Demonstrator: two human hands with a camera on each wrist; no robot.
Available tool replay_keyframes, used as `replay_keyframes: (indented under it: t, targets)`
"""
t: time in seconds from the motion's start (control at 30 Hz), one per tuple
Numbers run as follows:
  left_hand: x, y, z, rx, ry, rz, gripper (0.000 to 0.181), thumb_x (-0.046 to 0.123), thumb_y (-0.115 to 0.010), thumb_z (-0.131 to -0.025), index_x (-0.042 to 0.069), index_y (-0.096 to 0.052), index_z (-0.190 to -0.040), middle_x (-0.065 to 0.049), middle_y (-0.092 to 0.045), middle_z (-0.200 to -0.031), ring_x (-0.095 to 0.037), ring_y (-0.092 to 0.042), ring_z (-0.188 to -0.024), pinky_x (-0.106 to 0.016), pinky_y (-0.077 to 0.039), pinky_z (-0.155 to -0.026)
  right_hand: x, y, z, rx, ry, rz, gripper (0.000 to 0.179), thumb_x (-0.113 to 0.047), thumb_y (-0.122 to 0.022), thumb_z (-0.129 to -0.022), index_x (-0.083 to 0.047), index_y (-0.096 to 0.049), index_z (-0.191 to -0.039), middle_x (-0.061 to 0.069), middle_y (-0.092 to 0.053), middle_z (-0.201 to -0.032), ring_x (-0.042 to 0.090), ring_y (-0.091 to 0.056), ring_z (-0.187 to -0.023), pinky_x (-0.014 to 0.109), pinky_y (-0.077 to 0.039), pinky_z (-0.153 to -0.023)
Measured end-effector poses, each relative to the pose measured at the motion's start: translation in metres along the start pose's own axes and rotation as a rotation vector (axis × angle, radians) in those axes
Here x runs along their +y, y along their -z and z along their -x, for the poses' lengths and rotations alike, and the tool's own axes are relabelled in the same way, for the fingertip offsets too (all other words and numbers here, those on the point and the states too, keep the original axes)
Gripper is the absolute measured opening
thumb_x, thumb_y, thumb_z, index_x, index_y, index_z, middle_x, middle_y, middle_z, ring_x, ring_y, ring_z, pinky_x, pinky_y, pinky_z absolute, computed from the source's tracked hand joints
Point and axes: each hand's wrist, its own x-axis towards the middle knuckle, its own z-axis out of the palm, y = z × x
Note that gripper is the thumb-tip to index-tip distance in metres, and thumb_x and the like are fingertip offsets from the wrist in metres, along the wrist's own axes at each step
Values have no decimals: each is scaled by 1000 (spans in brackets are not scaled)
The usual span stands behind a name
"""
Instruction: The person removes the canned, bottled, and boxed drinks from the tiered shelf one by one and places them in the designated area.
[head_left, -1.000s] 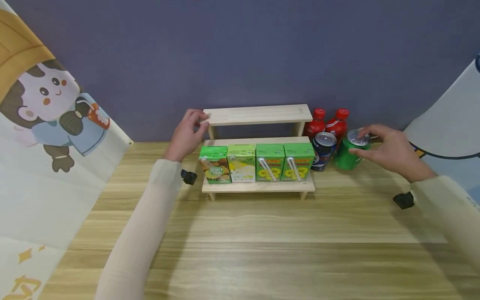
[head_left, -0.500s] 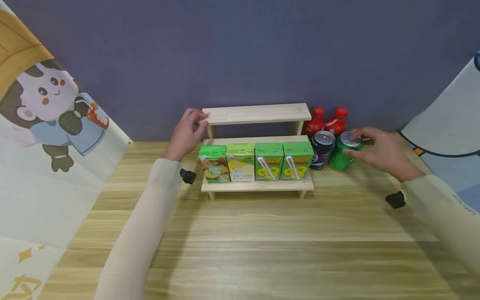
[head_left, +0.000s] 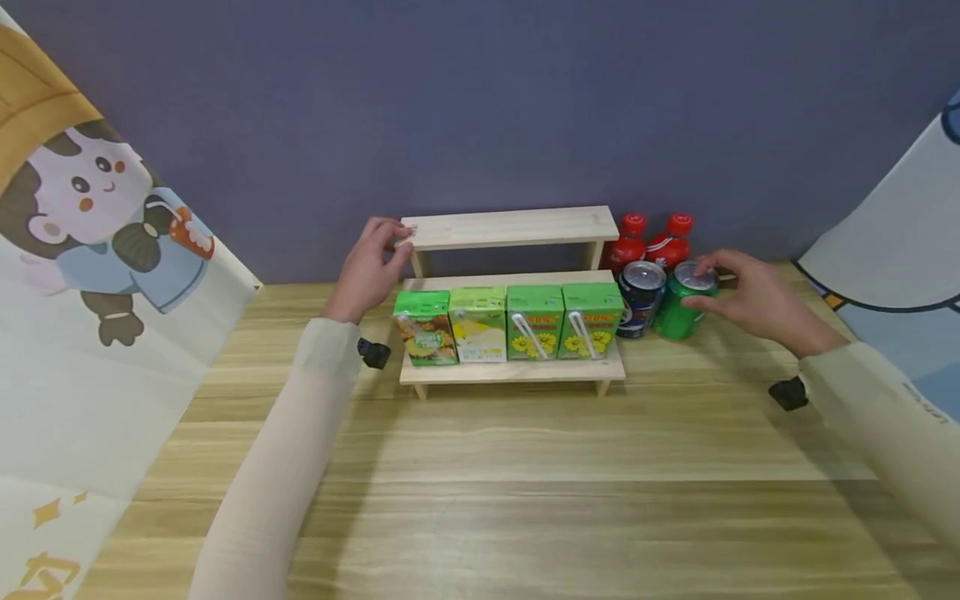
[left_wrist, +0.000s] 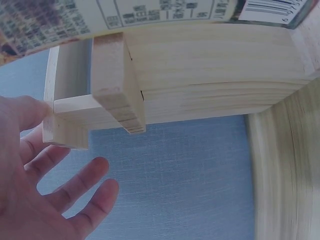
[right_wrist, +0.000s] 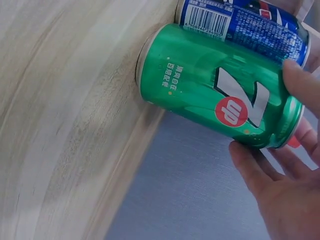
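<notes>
From the head view I log a blue-grey wall (head_left: 480,108) behind a wood-grain tabletop (head_left: 480,525). Left side, a pale printed panel (head_left: 75,400): cartoon figure (head_left: 101,208) with an orange-red cup (head_left: 191,237), gold star shapes (head_left: 47,512) lower down. Right, another pale panel (head_left: 892,225), dark curved line (head_left: 885,311) across it, light-blue patch (head_left: 922,346) below.

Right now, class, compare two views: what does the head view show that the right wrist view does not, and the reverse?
Only the head view: the left hand and the row of four drink cartons.

Only the right wrist view: the barcode on the blue can and the red "up" circle on the green can.

Both: the right hand with its fingers on the green can, the blue can beside it, and the wooden tabletop.
</notes>
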Motion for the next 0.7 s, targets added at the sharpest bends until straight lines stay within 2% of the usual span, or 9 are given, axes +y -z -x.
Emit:
replay_keyframes:
  t: [0.13,0.3,0.57,0.7]
  targets:
    - [0,-1,0,0,0,-8,37,38,-43,-100,15,-55,-127,1,-39,-136,-18,-51,-106,-38,-46,-80,1,-1,1,-1,20,-19,42,-16,-80,-77,1,-56,-106,20,-55,-113,39,-51,-104,55,-43,-82]
    - [0,-1,1,3,0,-10,37,38,-43,-100,16,-55,-127,1,-39,-136,-19,-51,-105,-39,-46,-79,-6,3,2,14,45,7,38,-17,-80,-78,2,-60,-105,23,-53,-119,42,-48,-108,57,-43,-82]
    - [1,0,0,3,-2,-5,36,37,-43,-100,15,-55,-126,1,-39,-136,-19,-51,-105,-38,-46,-79,-36,12,6,82,112,55,32,-22,-76,-82,-6,-67,-107,14,-53,-125,39,-54,-105,57,-43,-83]
    - [0,0,0,2,3,-5,36,38,-43,-100,15,-55,-126,1,-38,-136,-19,-51,-105,-38,-46,-78,-56,10,9,87,177,30,33,-19,-77,-81,-5,-66,-110,9,-55,-124,33,-54,-105,53,-44,-83]
